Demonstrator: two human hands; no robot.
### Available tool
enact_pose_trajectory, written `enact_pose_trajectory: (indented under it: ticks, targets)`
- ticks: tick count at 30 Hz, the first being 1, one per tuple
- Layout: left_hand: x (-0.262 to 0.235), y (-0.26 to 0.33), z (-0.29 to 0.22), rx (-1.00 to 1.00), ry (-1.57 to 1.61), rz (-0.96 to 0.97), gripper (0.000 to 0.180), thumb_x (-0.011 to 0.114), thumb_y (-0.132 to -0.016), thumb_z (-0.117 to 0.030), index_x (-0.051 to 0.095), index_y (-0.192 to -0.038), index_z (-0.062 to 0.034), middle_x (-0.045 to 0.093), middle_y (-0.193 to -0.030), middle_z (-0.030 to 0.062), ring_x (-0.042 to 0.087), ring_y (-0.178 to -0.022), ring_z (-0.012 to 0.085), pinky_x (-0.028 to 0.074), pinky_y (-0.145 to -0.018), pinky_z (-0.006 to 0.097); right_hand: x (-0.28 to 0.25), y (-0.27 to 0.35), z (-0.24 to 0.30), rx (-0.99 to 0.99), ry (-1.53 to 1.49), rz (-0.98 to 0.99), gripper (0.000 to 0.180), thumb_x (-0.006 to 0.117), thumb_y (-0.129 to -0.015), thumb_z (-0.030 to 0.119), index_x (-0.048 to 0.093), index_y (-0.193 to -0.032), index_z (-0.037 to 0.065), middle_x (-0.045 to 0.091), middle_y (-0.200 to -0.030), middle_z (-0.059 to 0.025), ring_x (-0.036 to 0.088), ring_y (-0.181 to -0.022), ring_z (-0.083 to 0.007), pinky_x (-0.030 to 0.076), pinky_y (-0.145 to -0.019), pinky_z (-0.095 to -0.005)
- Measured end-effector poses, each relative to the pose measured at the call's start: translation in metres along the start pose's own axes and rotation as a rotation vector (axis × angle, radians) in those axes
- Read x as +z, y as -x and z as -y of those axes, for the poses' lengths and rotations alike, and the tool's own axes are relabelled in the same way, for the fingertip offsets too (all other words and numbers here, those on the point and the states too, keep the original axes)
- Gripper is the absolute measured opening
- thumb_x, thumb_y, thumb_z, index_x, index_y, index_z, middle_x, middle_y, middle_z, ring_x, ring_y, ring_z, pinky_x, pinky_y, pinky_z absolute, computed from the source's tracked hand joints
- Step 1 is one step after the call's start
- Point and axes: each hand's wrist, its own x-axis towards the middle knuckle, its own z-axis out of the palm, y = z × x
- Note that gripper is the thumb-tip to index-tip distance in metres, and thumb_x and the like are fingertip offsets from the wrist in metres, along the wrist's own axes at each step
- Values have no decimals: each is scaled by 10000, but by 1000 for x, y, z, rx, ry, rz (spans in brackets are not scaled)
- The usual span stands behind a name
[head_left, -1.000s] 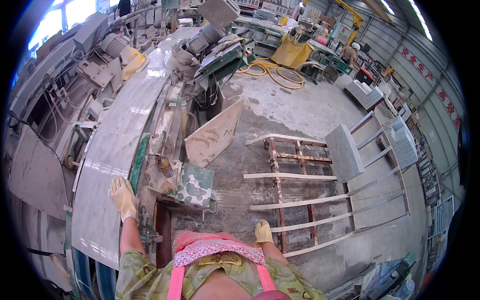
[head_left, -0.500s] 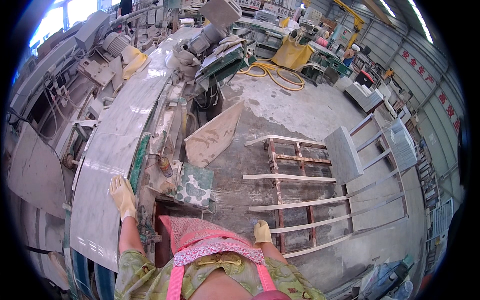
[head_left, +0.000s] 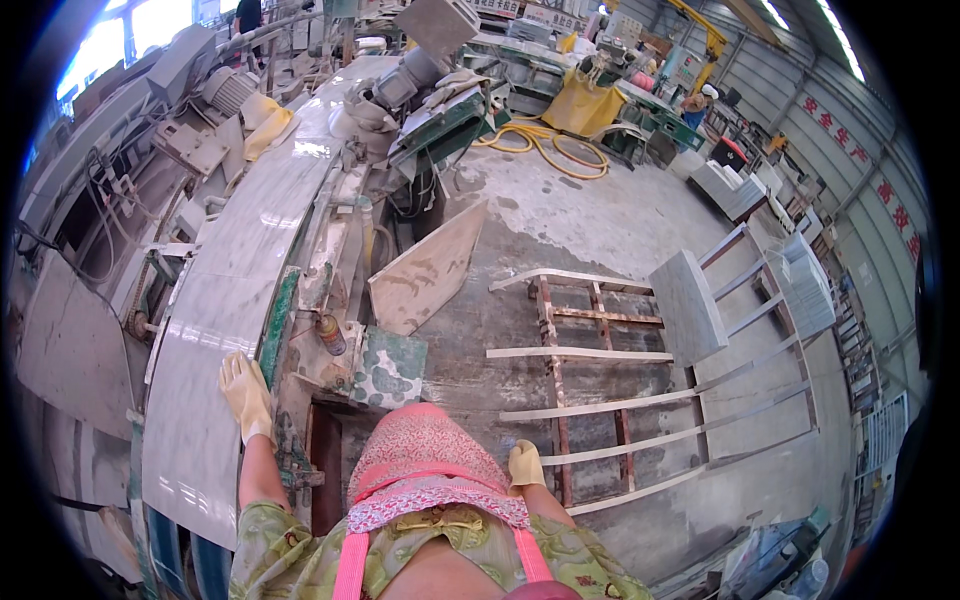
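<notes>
My left hand, in a pale yellow glove, lies palm down with its fingers stretched out on a long white-grey veined stone slab. It rests near the slab's right edge, beside a green machine edge. The slab surface is shiny and runs away from me along a conveyor line. My right hand, in a similar glove, hangs at my right side near the left ends of a slatted frame. Its fingers look curled in, and whatever may be inside them is hidden. A pink patterned apron hangs between my hands.
A small bottle and a green-and-white spotted plate sit right of the slab. An angular stone piece leans beyond them. Stone slabs stand on the frame. A yellow hose curls on the floor; a distant person stands far right.
The apron's lower part has swung from the left toward the middle and now bulges forward. Both hands have kept their places, the left flat on the slab.
</notes>
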Motion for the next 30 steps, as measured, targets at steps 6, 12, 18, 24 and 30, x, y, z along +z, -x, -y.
enact_pose_trajectory:
  ticks: [6,12,18,24,30]
  targets:
    - [2,0,2,17,-11,-6,401,488,-1008,-224,579,-1291,45,601,-1310,219,508,-1285,376,348,-1125,465,-2,2,3,38,8,27,380,496,-928,195,642,-1192,-37,652,-1191,-279,610,-1162,-412,475,-1005,-443]
    - [1,0,1,5,18,1,396,488,-1010,-224,578,-1294,37,597,-1309,221,508,-1280,376,349,-1123,466,1,2,0,15,-17,5,405,506,-902,181,634,-1190,-73,668,-1136,-302,637,-1126,-409,482,-992,-428]
    - [3,1,2,-3,24,-6,396,479,-1017,-230,569,-1302,30,578,-1325,217,491,-1290,381,346,-1124,465,1,1,-3,-13,18,-3,397,504,-895,180,649,-1163,-73,671,-1128,-302,639,-1122,-410,486,-990,-431]
    - [3,1,2,5,32,-15,398,482,-1016,-227,562,-1308,32,583,-1312,221,493,-1284,386,344,-1124,468,2,1,-6,-31,9,-18,377,507,-900,178,654,-1143,-69,676,-1105,-300,648,-1100,-408,494,-972,-434]
    - [9,2,5,0,11,-20,402,484,-1017,-229,557,-1316,29,581,-1321,228,497,-1281,391,340,-1128,468,2,0,-7,6,-9,22,384,501,-926,193,648,-1179,-56,657,-1178,-284,616,-1153,-414,476,-1008,-442]
